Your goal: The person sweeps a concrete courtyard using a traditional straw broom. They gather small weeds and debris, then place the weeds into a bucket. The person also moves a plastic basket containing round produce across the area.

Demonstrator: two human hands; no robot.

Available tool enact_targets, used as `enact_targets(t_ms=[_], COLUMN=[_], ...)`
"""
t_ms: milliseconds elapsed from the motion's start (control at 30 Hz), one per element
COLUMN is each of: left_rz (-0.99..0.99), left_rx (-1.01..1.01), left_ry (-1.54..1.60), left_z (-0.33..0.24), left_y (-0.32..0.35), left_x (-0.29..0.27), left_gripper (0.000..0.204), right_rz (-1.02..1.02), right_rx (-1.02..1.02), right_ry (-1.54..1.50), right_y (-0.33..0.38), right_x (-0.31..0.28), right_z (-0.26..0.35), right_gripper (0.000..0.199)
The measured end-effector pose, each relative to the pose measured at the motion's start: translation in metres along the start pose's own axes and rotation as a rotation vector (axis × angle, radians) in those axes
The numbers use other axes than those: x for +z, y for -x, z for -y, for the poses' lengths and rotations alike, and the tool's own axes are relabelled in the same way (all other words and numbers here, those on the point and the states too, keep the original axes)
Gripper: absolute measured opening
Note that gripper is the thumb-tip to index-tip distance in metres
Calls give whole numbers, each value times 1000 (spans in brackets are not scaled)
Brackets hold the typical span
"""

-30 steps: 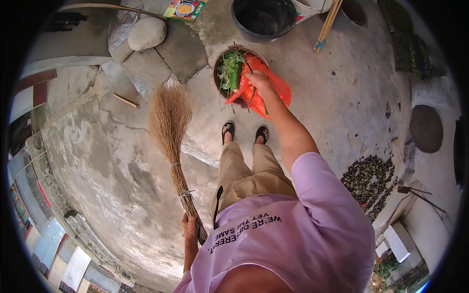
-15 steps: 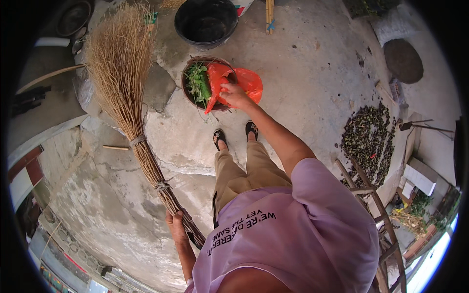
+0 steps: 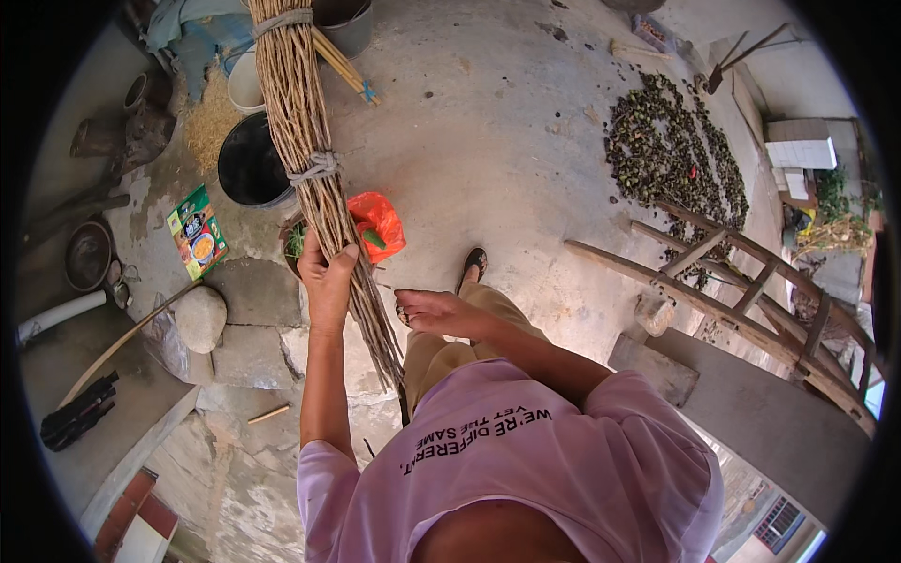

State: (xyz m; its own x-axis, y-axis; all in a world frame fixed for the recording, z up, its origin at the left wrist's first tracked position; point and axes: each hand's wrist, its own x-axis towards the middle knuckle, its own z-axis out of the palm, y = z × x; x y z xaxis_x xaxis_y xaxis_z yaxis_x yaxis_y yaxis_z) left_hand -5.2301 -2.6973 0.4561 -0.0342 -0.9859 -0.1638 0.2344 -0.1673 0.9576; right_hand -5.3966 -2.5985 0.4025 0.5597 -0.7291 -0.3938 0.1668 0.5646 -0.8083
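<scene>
My left hand point(image 3: 328, 286) is wrapped round the lower handle of a long broom point(image 3: 305, 122) made of bundled twigs tied with grey cord. The broom slants up past the top edge, so its brush end is out of sight. Close to the handle's right side, my right hand point(image 3: 436, 312) has its fingers stretched out and holds nothing that I can see. Behind the broom sits a basket point(image 3: 288, 246) with leafy greens, mostly hidden by the handle. A red plastic bag point(image 3: 387, 223) with a green vegetable point(image 3: 374, 239) shows to the handle's right.
A black tub point(image 3: 246, 167) stands beyond the basket, beside a white bucket point(image 3: 246, 84). A colourful packet point(image 3: 198, 233) and a round stone point(image 3: 201, 319) lie on the left. Dark husks point(image 3: 657, 141) are spread on the right, near a wooden ladder point(image 3: 751, 291).
The broom has swung up and right, now in front of the basket, still in my left hand. My right hand has left the red bag and drawn back toward my body. The view has shifted.
</scene>
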Motion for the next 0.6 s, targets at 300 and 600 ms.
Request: enact_targets(t_ms=[300,600], left_rz=[162,118], left_rx=[-152,-335], left_ry=[189,112], left_z=[61,110], left_y=[-76,-143], left_x=[222,318], left_gripper=[26,11], right_rz=[-409,-498], right_rx=[-184,-234], right_ry=[98,-259], right_y=[98,129], right_x=[-122,-188], right_z=[56,90], right_gripper=[68,65])
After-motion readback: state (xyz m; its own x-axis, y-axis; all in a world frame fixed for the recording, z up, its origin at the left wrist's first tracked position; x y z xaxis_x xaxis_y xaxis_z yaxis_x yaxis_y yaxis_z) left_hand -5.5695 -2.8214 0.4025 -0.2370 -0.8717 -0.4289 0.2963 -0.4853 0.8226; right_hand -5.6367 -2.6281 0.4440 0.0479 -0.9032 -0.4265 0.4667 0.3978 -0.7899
